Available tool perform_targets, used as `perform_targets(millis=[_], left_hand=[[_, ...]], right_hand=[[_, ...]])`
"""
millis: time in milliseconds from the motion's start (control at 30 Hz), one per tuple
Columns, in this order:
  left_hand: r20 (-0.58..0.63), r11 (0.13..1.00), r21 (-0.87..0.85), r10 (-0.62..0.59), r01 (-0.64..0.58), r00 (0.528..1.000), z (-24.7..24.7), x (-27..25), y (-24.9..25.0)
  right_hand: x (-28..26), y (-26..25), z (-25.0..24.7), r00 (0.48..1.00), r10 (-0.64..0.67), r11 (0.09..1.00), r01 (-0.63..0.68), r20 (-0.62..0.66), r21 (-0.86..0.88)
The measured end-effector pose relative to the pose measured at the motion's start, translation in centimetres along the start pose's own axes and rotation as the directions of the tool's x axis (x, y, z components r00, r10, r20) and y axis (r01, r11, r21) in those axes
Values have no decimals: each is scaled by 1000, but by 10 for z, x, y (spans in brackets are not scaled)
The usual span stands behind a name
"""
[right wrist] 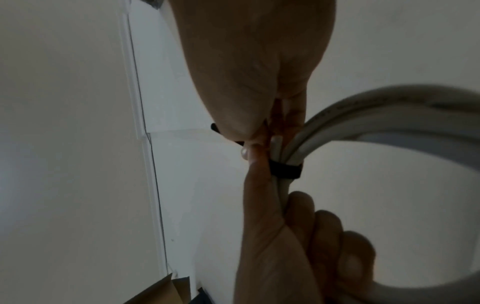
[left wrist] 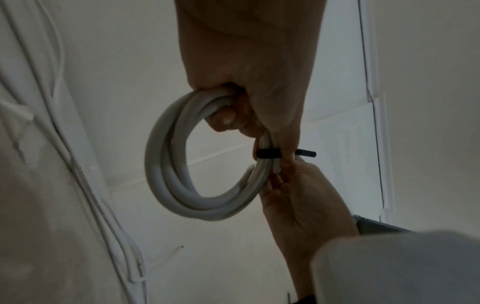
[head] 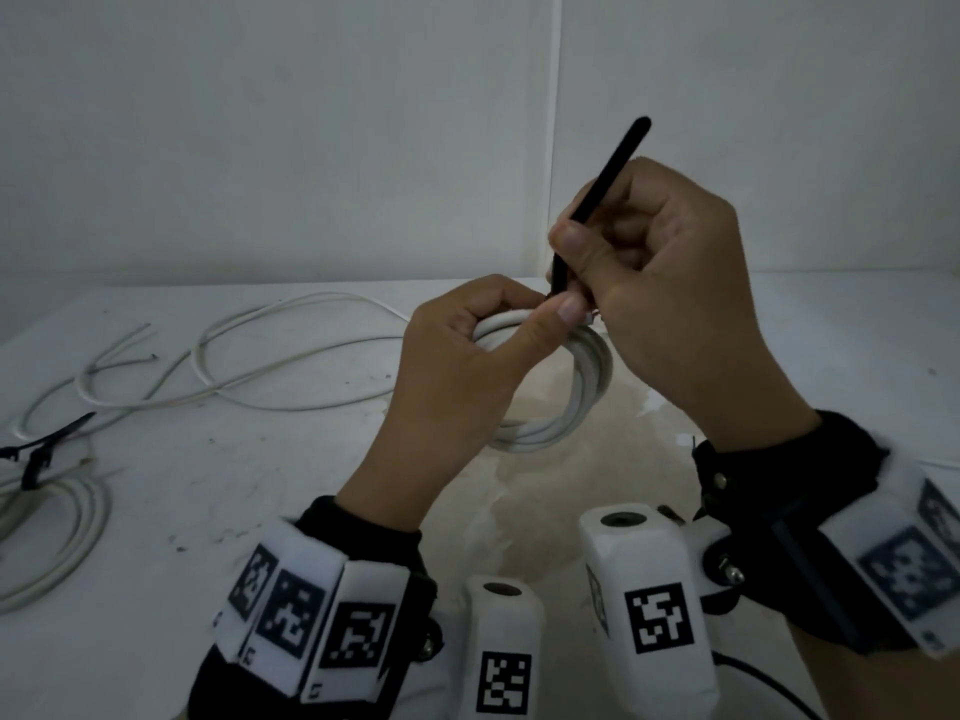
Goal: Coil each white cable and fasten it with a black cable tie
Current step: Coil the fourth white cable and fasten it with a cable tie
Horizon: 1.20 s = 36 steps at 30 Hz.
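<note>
Left hand [head: 462, 356] grips the white cable coil [head: 576, 387] at frame center above the counter [head: 260, 485], right hand [head: 660, 283] pinches the black cable tie [head: 605, 189], its free tail running up-right from the wrapped bundle.

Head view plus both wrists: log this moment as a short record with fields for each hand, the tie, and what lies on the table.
left hand: grips the coiled cable, held above the table
right hand: pinches the tail of the black tie, pointing up
tie: band already wrapped round the coil, tail not pulled fully through
loose cable: uncoiled, far left
tied coil: at left edge, black tie on it
</note>
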State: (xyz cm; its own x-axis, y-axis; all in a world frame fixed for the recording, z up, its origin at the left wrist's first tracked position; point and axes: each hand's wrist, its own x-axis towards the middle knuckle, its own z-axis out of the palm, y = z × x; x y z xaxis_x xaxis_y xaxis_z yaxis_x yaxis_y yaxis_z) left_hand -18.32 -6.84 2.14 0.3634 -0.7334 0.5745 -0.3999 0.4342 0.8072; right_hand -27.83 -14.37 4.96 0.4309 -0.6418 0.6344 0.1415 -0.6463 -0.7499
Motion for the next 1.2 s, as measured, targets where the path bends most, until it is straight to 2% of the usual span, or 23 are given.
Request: perform_targets(millis=[67, 167, 300, 367, 533, 667, 800, 933, 1100, 1200], left_hand=[[-8, 1000, 10, -6, 6, 1000, -4, 2, 1], [-72, 998, -27, -56, 54, 996, -9, 4, 3], [-168, 983, -132, -146, 124, 975, -17, 8, 4], [-180, 982, -145, -144, 119, 973, -19, 10, 5], [-110, 972, -184, -168, 146, 980, -24, 2, 5], [11, 956, -173, -240, 238, 971, -43, -18, 10], [91, 971, -103, -207, 216, 974, -63, -32, 22], [-23, 990, 23, -141, 142, 990, -73, -37, 26], [-156, 978, 195, -43, 73, 987, -95, -47, 24], [-196, 941, 331, 1, 65, 981, -106, -54, 27]], right_hand=[[0, 0, 1, 999, 4, 1000, -4, 32, 29], [0, 0, 1, 979, 108, 994, -105, 171, -25], [-3, 1, 3, 885, 264, 961, -275, 383, -25], [-4, 0, 4, 855, 296, 946, -324, 425, -9], [-3, -3, 7, 902, 285, 935, -337, 326, 115], [-7, -10, 10, 928, 273, 946, -306, 253, 105], [-16, -20, 22, 931, 292, 944, -317, 218, 88], [-24, -33, 37, 943, 291, 954, -298, 163, 24], [-40, -46, 58, 913, 345, 932, -361, 220, 40], [-45, -51, 76, 904, 365, 922, -385, 223, 49]])
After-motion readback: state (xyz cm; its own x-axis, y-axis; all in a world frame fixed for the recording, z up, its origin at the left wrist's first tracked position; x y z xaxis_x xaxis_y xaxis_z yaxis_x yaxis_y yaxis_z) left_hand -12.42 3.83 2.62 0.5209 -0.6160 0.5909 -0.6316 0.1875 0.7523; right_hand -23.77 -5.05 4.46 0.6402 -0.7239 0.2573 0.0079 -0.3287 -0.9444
